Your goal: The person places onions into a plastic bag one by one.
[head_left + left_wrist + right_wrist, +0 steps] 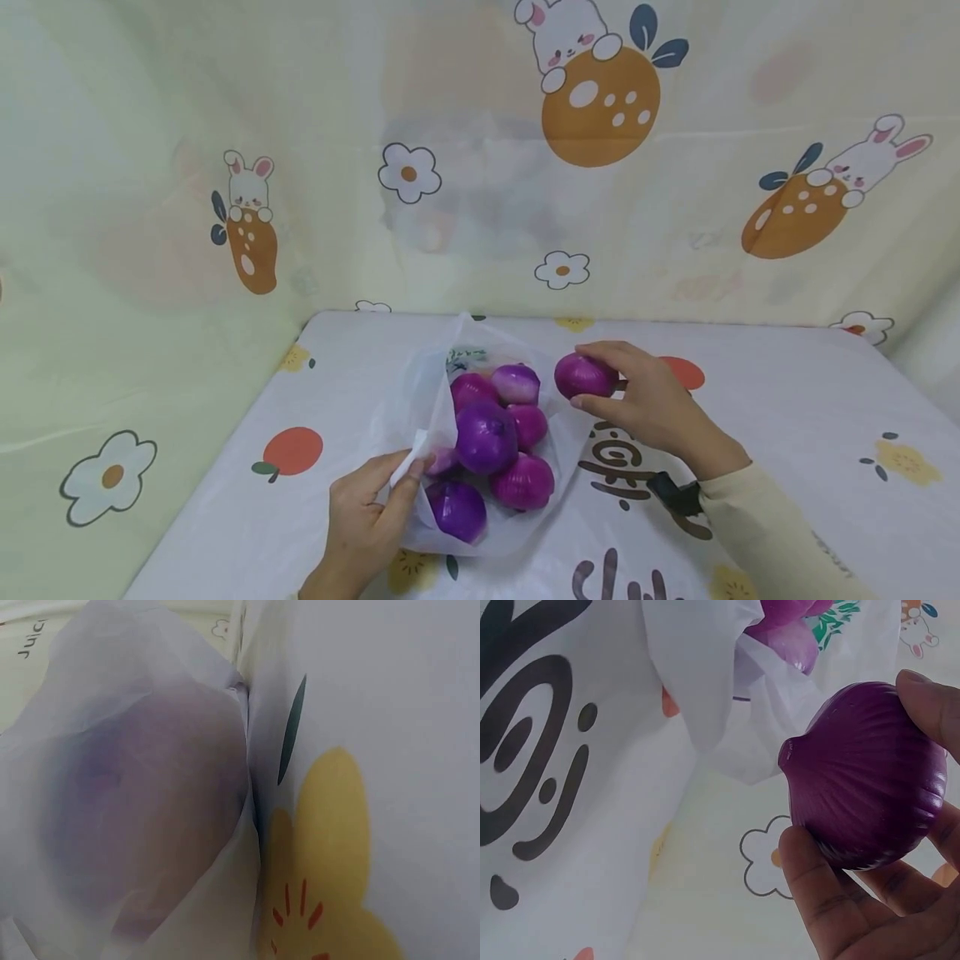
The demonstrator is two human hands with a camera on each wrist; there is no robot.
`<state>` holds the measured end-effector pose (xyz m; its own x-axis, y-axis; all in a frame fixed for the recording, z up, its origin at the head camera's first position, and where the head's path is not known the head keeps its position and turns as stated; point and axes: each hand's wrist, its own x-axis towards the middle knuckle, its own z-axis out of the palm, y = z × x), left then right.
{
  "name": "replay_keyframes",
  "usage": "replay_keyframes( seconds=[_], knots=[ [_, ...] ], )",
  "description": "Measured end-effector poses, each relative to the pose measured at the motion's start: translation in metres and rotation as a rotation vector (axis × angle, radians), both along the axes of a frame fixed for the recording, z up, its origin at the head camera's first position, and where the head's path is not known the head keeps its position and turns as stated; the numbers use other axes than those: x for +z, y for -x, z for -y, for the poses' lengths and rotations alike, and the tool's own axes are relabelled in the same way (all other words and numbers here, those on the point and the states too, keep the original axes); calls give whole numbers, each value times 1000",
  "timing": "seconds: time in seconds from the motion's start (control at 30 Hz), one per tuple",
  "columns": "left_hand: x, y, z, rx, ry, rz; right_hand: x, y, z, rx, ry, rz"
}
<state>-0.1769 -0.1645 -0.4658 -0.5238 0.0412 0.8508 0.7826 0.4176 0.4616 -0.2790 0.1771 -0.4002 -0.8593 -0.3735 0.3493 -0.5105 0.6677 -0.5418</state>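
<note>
A purple onion [582,376] is gripped in my right hand [651,402], just right of the bag's mouth. In the right wrist view the fingers and thumb curl round this ribbed, glossy onion [874,780]. My left hand [370,510] pinches the near-left rim of a white plastic bag [517,537] between thumb and fingers. Several purple onions [487,437] lie heaped inside the open bag, some partly covered by its side. Through the cloudy plastic, the left wrist view shows a blurred purple shape [150,795]; the left hand itself is out of that view.
The bag lies on a white tablecloth [300,517] printed with fruit, flowers and dark lettering. Behind and to the left hangs a pale curtain [480,167] with rabbits and flowers. A dark strap [675,495] sits at the right wrist.
</note>
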Motion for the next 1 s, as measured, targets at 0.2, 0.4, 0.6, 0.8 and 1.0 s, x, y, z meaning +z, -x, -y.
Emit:
replay_keyframes(
  seconds=[0.2, 0.4, 0.6, 0.8, 1.0],
  knots=[
    [1, 1, 0, 5, 4, -4, 1, 0, 5, 10, 5, -12],
    [2, 1, -1, 6, 2, -12, 2, 0, 11, 42, 13, -25],
    [2, 1, -1, 1, -1, -4, 5, 1, 19, 54, 13, -27],
    [1, 0, -1, -1, -6, -1, 5, 3, 30, 78, 24, 7],
    [2, 0, 0, 1, -6, 3, 7, 5, 41, 85, 23, 21]
  ],
)
